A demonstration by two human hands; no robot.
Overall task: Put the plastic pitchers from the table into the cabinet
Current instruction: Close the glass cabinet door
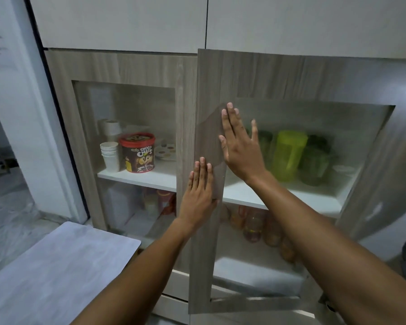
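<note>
The right cabinet door [256,73] stands ajar beside the shut left door [127,66]; both hands lie flat on its left stile, the left hand [201,193] below the right hand [240,146]; behind its glass the plastic pitchers [288,156] stand on the shelf [279,195], jars [260,228] beneath; behind the left door, paper cups [110,156] stand left of a Choco Chips tub [140,152]; the table [56,273] lies lower left.

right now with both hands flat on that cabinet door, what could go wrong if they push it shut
1. The left hand lies at the right door's free edge, beside the closed left door; its fingers could get pinched in the gap.
2. The right hand partly presses the glass pane; a hard shove might stress it.
3. A slam could jostle the green pitchers crowded on the shelf.
</note>
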